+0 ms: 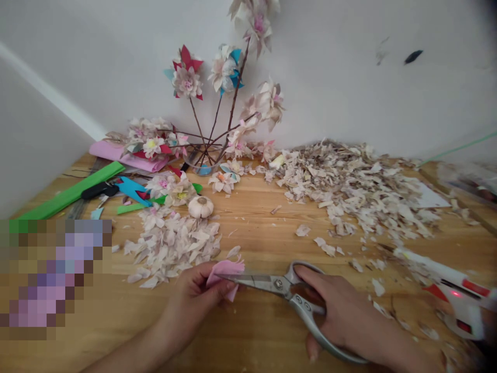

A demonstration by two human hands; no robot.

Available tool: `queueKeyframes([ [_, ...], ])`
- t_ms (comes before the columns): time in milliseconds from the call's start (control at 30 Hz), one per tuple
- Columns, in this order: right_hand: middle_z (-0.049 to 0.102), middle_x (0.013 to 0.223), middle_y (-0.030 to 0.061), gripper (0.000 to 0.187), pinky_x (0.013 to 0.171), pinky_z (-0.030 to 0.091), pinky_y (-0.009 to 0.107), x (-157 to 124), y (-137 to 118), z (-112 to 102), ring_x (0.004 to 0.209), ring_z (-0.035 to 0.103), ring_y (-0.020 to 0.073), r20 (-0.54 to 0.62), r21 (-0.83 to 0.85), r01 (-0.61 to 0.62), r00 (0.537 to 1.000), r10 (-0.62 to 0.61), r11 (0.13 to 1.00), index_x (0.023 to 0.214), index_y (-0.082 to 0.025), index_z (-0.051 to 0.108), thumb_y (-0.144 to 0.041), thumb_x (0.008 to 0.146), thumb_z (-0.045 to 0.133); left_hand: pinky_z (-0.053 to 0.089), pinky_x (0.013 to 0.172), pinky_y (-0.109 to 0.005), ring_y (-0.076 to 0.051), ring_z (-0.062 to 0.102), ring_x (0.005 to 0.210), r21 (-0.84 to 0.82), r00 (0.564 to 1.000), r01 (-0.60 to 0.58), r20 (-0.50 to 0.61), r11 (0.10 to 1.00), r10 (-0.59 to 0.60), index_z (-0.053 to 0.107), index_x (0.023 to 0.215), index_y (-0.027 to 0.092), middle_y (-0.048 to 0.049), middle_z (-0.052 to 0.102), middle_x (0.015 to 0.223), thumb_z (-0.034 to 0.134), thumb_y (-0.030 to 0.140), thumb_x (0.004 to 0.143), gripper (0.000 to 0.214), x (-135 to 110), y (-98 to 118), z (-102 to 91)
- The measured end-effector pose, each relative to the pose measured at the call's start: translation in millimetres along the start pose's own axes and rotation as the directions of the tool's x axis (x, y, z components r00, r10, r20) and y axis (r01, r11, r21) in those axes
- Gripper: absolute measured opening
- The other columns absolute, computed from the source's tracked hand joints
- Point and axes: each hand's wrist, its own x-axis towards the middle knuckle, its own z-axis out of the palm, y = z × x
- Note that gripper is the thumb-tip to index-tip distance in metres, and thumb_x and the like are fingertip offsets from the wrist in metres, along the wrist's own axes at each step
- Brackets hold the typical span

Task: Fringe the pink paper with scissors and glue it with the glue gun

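My left hand [200, 292] pinches a folded strip of pink crepe paper [229, 268] whose upper edge is cut into a fringe. In my right hand [337, 311] are metal scissors [277, 285], with fingers through the handles. Their blades point left and reach the pink paper beside my left thumb; the blades look nearly closed. Just beyond my left hand lies a loose pile of pale garlic-skin petals [186, 243]. A whole garlic bulb [201, 206] sits at the far side of that pile.
Flowers on twigs [188, 80] stand in a clear bowl [204, 167] near the wall. A large heap of dry garlic skins [349, 181] spreads at back right. A white glue gun [462, 305] with a red light lies at right. Green paper [70, 191] and keys [101, 191] lie at left.
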Motion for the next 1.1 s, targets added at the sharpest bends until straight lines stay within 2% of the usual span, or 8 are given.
queueKeyframes([
  [300,0.063,0.078,-0.0035,0.062,0.057,0.035,0.023,0.2,3.0,-0.7,0.065,0.054,0.0181,-0.010,-0.005,-0.007,1.000,0.007,1.000,0.080,-0.025,0.051,-0.046,0.036,0.089,0.048,0.051,-0.020,-0.012,0.057,0.058,-0.011,0.998,0.067,0.021,0.998,-0.066,0.072,0.075,0.019,-0.0022,0.072,0.068,0.072,0.037,0.065,0.020,0.9,1.3,-0.8],
  [467,0.064,0.076,-0.0037,0.061,0.056,0.034,0.024,0.5,4.1,-0.5,0.063,0.054,0.0174,-0.029,-0.023,-0.002,1.000,0.002,1.000,0.080,-0.024,0.052,-0.045,0.037,0.089,0.047,0.051,-0.021,-0.011,0.055,0.055,0.006,0.996,0.082,0.041,0.997,-0.082,0.072,0.076,0.019,-0.0004,0.067,0.062,0.072,0.037,0.064,0.022,0.4,6.0,0.0],
  [633,0.064,0.074,-0.0034,0.060,0.055,0.035,0.024,0.7,4.7,-0.1,0.063,0.056,0.0184,-0.023,-0.034,-0.002,1.000,0.001,0.999,0.079,-0.024,0.052,-0.042,0.036,0.089,0.043,0.053,-0.021,-0.010,0.051,0.052,0.026,0.997,0.038,0.067,0.999,-0.040,0.072,0.076,0.019,0.0022,0.062,0.056,0.071,0.034,0.066,0.017,0.9,7.8,-0.9],
  [767,0.067,0.084,-0.0003,0.061,0.060,0.040,0.027,-0.6,4.1,-1.3,0.072,0.060,0.0231,0.012,-0.015,-0.022,1.000,0.022,1.000,0.085,-0.025,0.055,-0.046,0.037,0.087,0.040,0.053,-0.021,-0.011,0.049,0.053,0.071,0.999,-0.011,0.032,0.997,0.008,0.071,0.071,0.018,0.0013,0.061,0.056,0.069,0.033,0.068,0.015,0.7,3.7,-2.0],
  [933,0.065,0.100,0.0057,0.059,0.075,0.044,0.033,-2.2,2.6,-3.9,0.091,0.059,0.0289,0.044,0.047,-0.008,0.999,0.006,0.999,0.095,-0.023,0.056,-0.047,0.049,0.082,0.039,0.054,-0.021,-0.010,0.049,0.054,0.081,0.999,-0.044,0.029,0.996,0.042,0.066,0.062,0.018,0.0028,0.058,0.055,0.066,0.027,0.069,0.012,0.4,4.4,-1.4],
  [1100,0.065,0.100,0.0045,0.066,0.075,0.044,0.033,-1.4,1.3,-3.3,0.091,0.060,0.0297,0.056,0.038,-0.024,0.998,0.022,0.999,0.095,-0.023,0.056,-0.045,0.040,0.087,0.040,0.055,-0.021,-0.011,0.050,0.054,0.086,0.998,-0.045,0.044,0.995,0.042,0.065,0.060,0.018,0.0026,0.058,0.055,0.065,0.026,0.070,0.013,1.5,4.8,-1.4],
])
